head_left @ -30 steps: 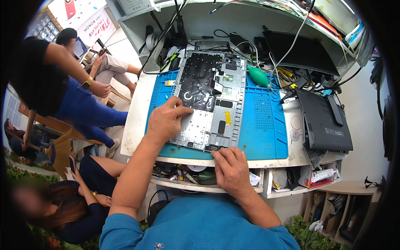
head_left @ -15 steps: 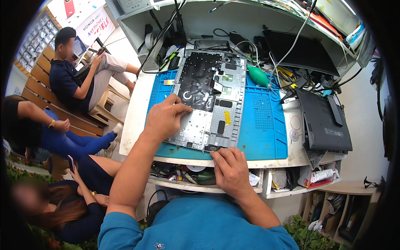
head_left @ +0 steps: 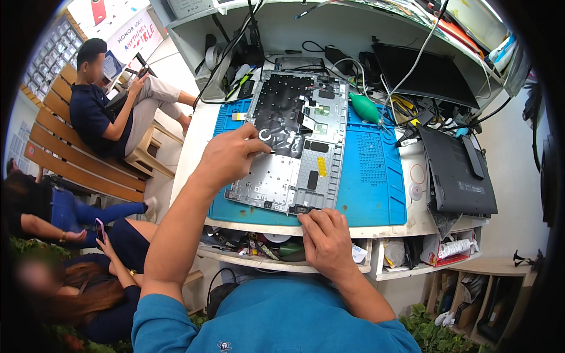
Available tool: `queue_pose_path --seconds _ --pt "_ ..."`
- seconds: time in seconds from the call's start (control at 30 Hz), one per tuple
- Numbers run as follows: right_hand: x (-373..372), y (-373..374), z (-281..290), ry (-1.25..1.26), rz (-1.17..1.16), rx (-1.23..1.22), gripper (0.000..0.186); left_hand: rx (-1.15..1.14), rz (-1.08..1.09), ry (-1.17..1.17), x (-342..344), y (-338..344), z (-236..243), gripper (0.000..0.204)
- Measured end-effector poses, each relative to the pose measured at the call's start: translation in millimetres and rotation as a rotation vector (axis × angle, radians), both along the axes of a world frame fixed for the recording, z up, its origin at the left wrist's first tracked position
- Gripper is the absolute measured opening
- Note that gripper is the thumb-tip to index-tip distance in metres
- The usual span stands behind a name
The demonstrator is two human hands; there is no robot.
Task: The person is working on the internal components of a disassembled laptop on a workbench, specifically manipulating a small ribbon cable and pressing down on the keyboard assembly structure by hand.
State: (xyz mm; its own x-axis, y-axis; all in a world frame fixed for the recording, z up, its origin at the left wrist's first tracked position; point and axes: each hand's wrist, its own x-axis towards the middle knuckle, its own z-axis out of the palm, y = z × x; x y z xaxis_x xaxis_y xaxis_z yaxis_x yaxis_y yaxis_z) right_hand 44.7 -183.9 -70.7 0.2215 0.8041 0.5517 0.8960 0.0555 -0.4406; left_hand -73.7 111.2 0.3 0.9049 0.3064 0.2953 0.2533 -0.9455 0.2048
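Observation:
A silver laptop top-case panel [head_left: 318, 123] lies slanted on a blue mat [head_left: 371, 176], with black film [head_left: 276, 100] over its upper left and a yellow tape piece [head_left: 322, 166]. My left hand [head_left: 229, 153] has curled fingers at the film's lower edge, index tip touching there; whatever they pinch, if anything, is too small to tell. My right hand [head_left: 326, 238] has bent fingers gripping the panel's lower right corner.
A green air blower [head_left: 364, 107], cables, a black monitor [head_left: 424, 73] and a closed black laptop [head_left: 459, 176] crowd the white desk [head_left: 416, 220]. An open drawer [head_left: 282, 257] is below. People [head_left: 103, 112] sit and move at the left.
My left hand and forearm have shifted slightly up and left on the panel. The person in blue jeans has moved lower at the left, uncovering the bench. My right hand stays put.

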Motion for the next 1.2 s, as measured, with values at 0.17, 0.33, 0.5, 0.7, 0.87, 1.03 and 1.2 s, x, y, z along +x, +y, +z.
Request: queue_pose_path --seconds 0.17,0.33,0.5,0.7,0.87,1.03,1.2 --pt "-0.4 0.2 0.8 0.004 0.006 0.002 0.047 -0.134 0.126 -0.058 -11.0 -15.1 -3.9 0.021" --pt "-1.4 0.5 0.6 0.005 0.004 0.006 0.047 -0.166 0.158 -0.124 -16.2 -25.0 -4.4 0.021" --pt "-0.7 0.2 1.0 0.014 -0.004 0.003 0.046 -0.232 0.178 -0.167 -20.3 -20.9 -1.3 0.019" --pt "-2.1 2.0 4.1 0.017 -0.001 0.017 0.046 -0.226 0.188 -0.154 -16.3 -31.9 -13.7 0.017" --pt "-1.1 1.2 3.4 0.015 -0.001 0.005 0.046 -0.218 0.213 -0.137 -9.1 -35.7 -14.1 0.014" --pt "-1.4 0.6 3.8 0.017 0.002 0.004 0.046 -0.199 0.212 -0.132 -9.2 -35.5 -14.7 0.014" --pt "-1.2 0.2 2.3 0.016 0.003 -0.010 0.047 -0.132 0.200 -0.173 -9.0 -35.2 -27.1 0.018"
